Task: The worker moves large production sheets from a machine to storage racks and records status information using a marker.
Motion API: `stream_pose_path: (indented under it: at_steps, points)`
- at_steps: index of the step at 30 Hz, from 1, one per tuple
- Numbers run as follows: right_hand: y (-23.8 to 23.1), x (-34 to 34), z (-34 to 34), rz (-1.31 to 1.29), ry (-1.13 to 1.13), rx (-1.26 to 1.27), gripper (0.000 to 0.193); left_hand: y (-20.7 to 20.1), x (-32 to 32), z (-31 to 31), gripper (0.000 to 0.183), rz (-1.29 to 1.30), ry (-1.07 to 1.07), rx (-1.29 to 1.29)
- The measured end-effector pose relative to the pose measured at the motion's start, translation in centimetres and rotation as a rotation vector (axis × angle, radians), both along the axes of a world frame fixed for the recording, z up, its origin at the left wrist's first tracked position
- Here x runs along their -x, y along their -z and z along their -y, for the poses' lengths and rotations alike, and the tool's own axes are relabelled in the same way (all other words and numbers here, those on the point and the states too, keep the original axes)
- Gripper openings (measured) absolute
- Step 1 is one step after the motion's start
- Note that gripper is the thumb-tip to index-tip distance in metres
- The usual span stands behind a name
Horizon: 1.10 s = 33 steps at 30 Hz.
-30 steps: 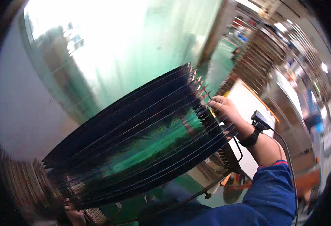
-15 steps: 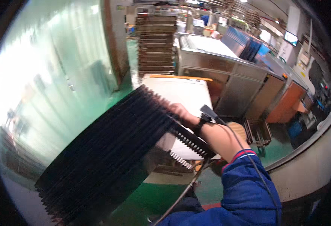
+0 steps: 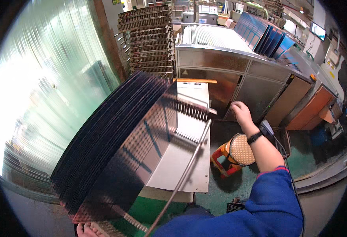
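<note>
Dark panels (image 3: 106,130): thin, closely stacked, tilted
Left hand (image 3: 88,230): at panels' lower end; finger grip unclear
Right hand (image 3: 241,113): right of panels; fingers half-curled, empty

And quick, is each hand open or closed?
Left hand: at the panels, partly out of view; grip can't be told.
Right hand: curled in the air, nothing seen in it; open or closed, can't tell.
</note>
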State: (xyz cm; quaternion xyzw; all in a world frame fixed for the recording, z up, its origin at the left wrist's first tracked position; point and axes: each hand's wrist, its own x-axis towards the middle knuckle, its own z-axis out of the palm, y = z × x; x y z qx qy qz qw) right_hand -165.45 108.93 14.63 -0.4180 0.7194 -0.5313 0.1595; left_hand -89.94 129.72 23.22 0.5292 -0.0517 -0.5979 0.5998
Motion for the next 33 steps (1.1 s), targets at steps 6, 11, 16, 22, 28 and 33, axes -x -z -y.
stream_pose_path:
  at_steps: [6, 11, 16, 22, 28, 33]
  points:
    - [1.6, -4.0, -7.8, -0.115, -0.309, -0.095, 0.036, 3.2, 9.1, 5.8, 0.034, -0.132, -0.103, 0.13]
    - [-2.4, -7.8, -6.8, -0.64, -0.482, 0.047, 0.044, 2.7, 18.3, 8.3, 0.035, -0.128, -0.231, 0.101]
    - [-3.8, -11.5, 0.0, -0.834, -0.872, 0.428, 0.05, 4.8, 22.6, 7.9, 0.033, 0.084, -0.339, 0.093]
    - [2.7, -13.4, 4.6, -0.76, -1.097, 0.455, 0.039, 8.3, 20.7, 4.6, 0.044, 0.318, -0.24, 0.044]
    - [3.3, -12.4, 8.0, -0.667, -1.188, 0.519, 0.03, 10.5, 24.9, 5.1, 0.044, 0.59, -0.301, 0.039]
    - [2.3, -12.4, 10.9, -0.798, -1.174, 0.454, 0.033, 12.9, 25.9, 6.0, 0.045, 0.746, -0.315, 0.088]
